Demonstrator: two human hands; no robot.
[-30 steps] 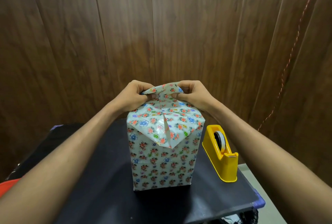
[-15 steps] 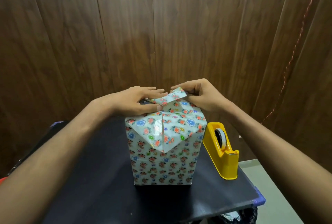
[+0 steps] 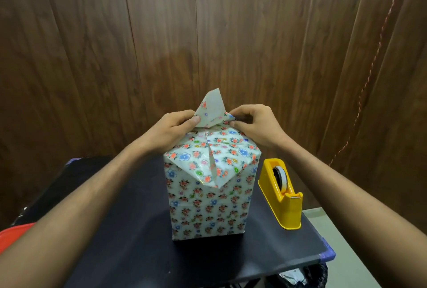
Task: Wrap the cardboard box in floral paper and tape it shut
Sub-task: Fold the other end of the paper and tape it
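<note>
We see the cardboard box (image 3: 208, 204) standing upright near the middle of the dark table (image 3: 129, 248), already covered in floral paper (image 3: 231, 160) on every side that faces us. On its near top edge a triangular fold lies flat, its tip pointing down over the front face toward 6 o'clock. At the far top edge, toward 12 o'clock, a paper flap (image 3: 212, 110) stands up, its pale inner side turned to us

Our left hand (image 3: 175, 128) sits at the box's far top corner at about 10 o'clock, fingers curled, thumb and fingertips pinching the lower left edge of that flap. Our right hand (image 3: 254, 123) is at about 1 o'clock from the box top, fingers curled too, pinching the folded paper at the flap's right base. Both forearms reach in from the bottom corners of the view

At 3 o'clock from the box, just beside it but not touching, a yellow tape dispenser (image 3: 283, 197) stands on the table with its roll in view and its cutter end pointing toward us. Behind everything rises a dark wooden wall (image 3: 208, 33), and a thin reddish string (image 3: 374, 61) hangs down it at 2 o'clock
</note>
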